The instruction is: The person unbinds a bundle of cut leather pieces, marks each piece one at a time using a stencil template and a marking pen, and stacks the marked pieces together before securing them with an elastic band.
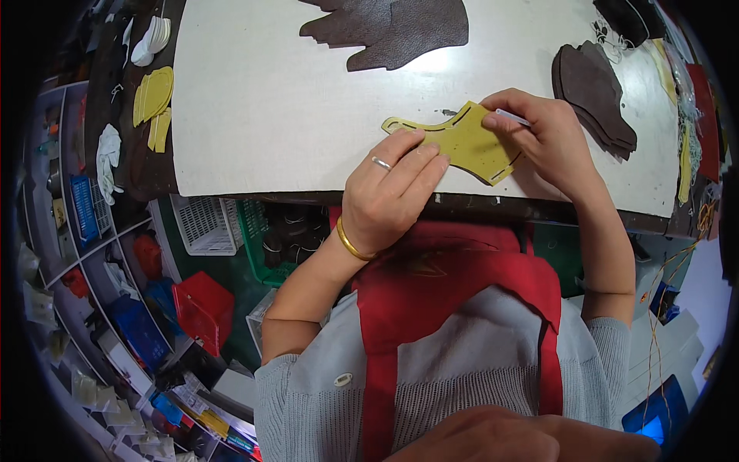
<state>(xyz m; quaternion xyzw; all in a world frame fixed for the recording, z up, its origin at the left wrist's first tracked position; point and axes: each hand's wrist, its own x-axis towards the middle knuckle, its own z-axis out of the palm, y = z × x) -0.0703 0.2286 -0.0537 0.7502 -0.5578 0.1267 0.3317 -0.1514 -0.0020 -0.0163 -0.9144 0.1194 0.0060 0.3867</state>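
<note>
A yellow pattern template [468,146] with dark narrow slots along its edges lies on the white tabletop in front of me. My left hand [396,179] rests on its left part, fingers stretched flat over the surface; a ring and a gold bangle are on this hand and wrist. At the template's right end is my right hand [543,132], its thumb on the template's upper right corner. A slim white pen-like stick [512,117] is held between its fingers. Whether anything lies under the template I cannot tell.
Dark brown leather pieces [392,31] lie at the far side, and a stack of dark cut pieces [593,96] is to the right. Yellow pieces [155,98] sit at the left edge. Below the table are a white crate [206,223], a green crate [254,254] and a red bin [204,308].
</note>
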